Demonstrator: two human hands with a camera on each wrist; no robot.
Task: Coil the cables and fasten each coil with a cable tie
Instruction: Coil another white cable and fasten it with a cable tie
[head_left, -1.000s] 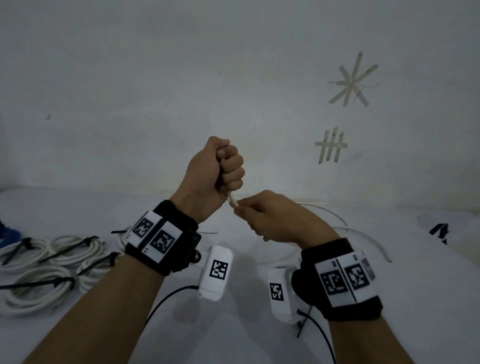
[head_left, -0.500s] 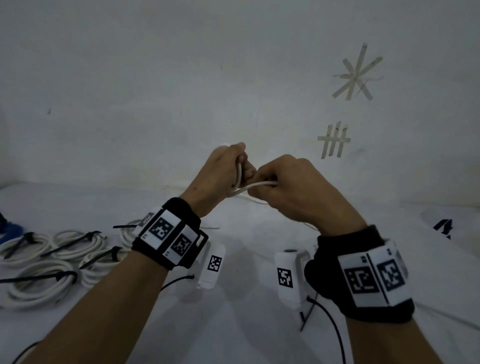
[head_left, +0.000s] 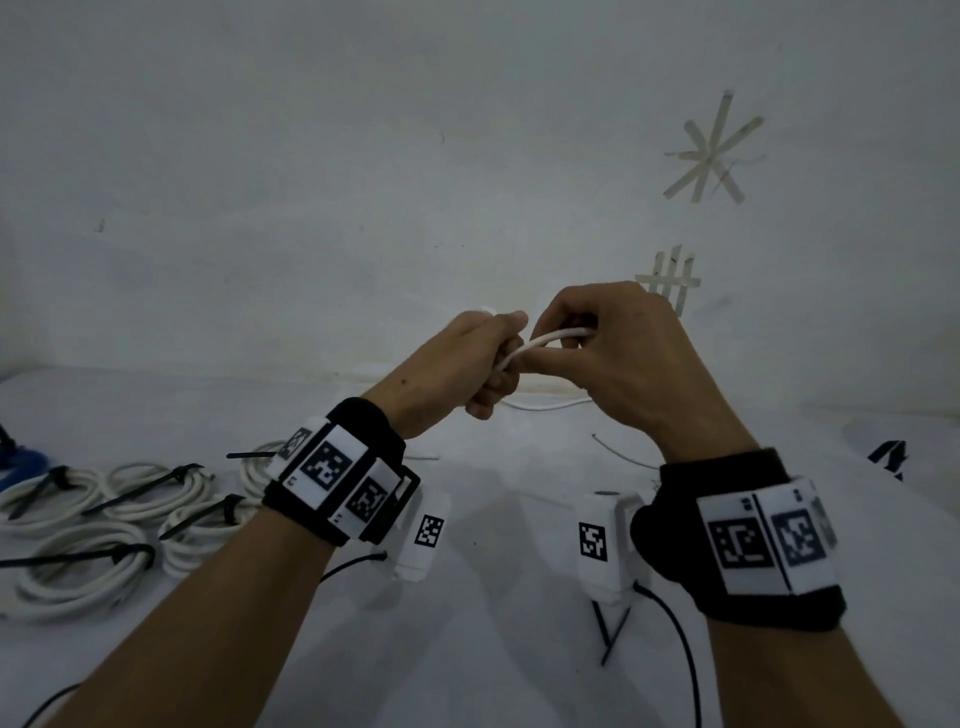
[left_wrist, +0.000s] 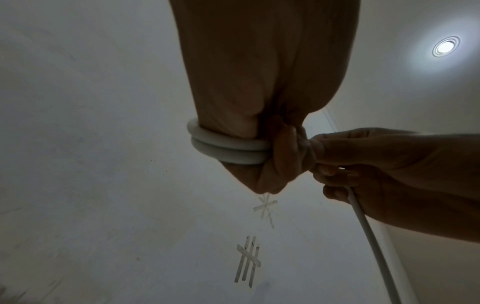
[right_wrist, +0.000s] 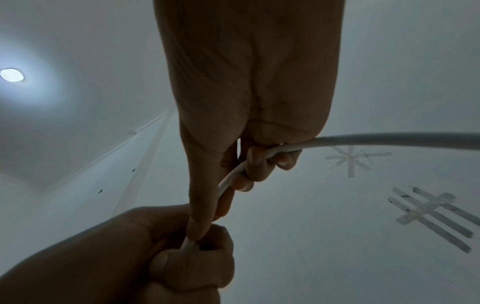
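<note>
Both hands are raised in front of a pale wall, knuckles nearly meeting. The left hand is curled into a fist round a white cable, and in the left wrist view two turns of that cable lie side by side round the hand, pressed against it where the fingers fold in. The right hand sits just beside it, its fingers bent round the same cable and its thumb pressing the strand down toward the left fist; the cable leaves this grip sideways in a long curve (the right wrist view shows it best). A short white span bridges the two hands, and the loose remainder trails on the white table behind them, near the foot of the wall. At the left of the table lie several finished coils, each white loop cinched by a black cable tie whose tail sticks out. Two loose black ties lie crossed under the right wrist. On the wall hang two tape marks, a star and a hash. Each wrist wears a black band with square printed markers.
</note>
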